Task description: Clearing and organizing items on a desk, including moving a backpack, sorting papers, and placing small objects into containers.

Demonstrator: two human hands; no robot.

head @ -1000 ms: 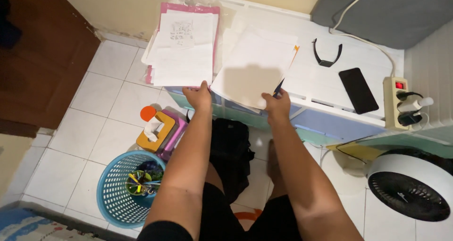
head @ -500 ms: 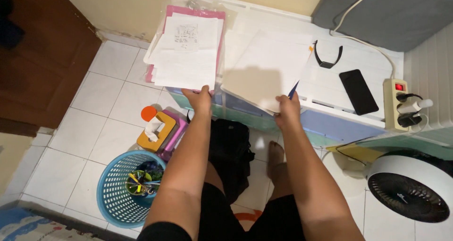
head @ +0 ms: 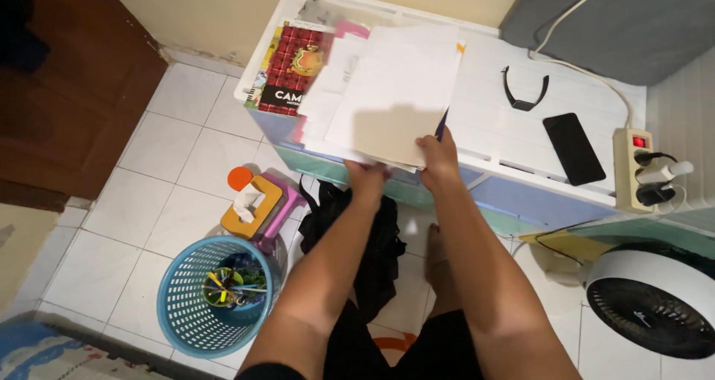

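My left hand (head: 366,175) and my right hand (head: 438,160) both grip the near edge of a stack of white papers (head: 395,90) held over the white plastic drawer cabinet top (head: 491,104). A blue pen tip pokes out beside my right hand. Under the stack's left side lie more white sheets and a pink folder edge (head: 350,30). To their left lies a red checkered book (head: 292,67) with a crest on its cover.
A black wristband (head: 526,91), a black phone (head: 573,148) and a power strip (head: 642,168) lie on the cabinet's right. On the tiled floor stand a blue basket (head: 212,294), an orange tissue holder (head: 253,205), a black bag (head: 365,235) and a white fan (head: 648,305).
My left hand moved right and brought its sheets together with the right-hand stack. The red checkered book, covered before, now shows at the left.
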